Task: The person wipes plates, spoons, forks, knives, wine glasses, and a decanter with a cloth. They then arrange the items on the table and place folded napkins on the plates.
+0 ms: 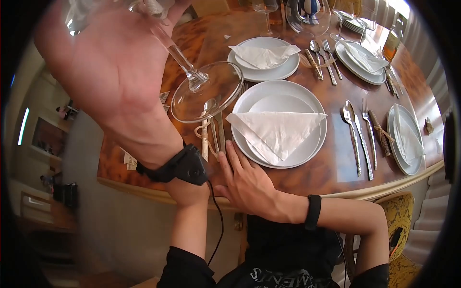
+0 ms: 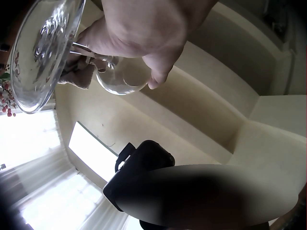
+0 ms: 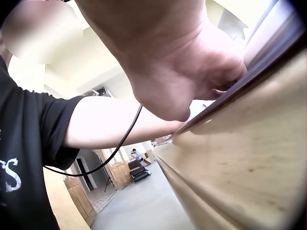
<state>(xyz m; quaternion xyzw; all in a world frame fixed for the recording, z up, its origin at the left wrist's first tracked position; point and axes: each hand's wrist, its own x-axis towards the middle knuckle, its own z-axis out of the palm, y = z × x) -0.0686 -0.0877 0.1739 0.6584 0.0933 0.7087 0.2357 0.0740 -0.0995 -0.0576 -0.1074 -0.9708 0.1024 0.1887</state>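
My left hand [image 1: 117, 72] is raised at the upper left and holds a clear stemmed glass [image 1: 194, 79], tilted with its round foot towards the table. In the left wrist view the fingers of the left hand [image 2: 146, 28] are at the stem, close to the bowl [image 2: 120, 79]. Fingers fairly straight, my right hand [image 1: 252, 187] rests at the table edge, its fingertips beside the white plate [image 1: 314, 139] and the tied cutlery [image 1: 205, 139]. A folded white napkin [image 1: 278, 132] lies on that plate. The right wrist view shows the right hand [image 3: 177, 72] against the edge, fingertips partly hidden.
Further plates with napkins [image 1: 264, 72] stand behind and to the right. Spoons, knives and forks [image 1: 357, 144] lie between the settings. Glasses [image 1: 307, 19] and a bottle [image 1: 393, 41] stand at the back. A patterned chair [image 1: 401, 211] is at the lower right.
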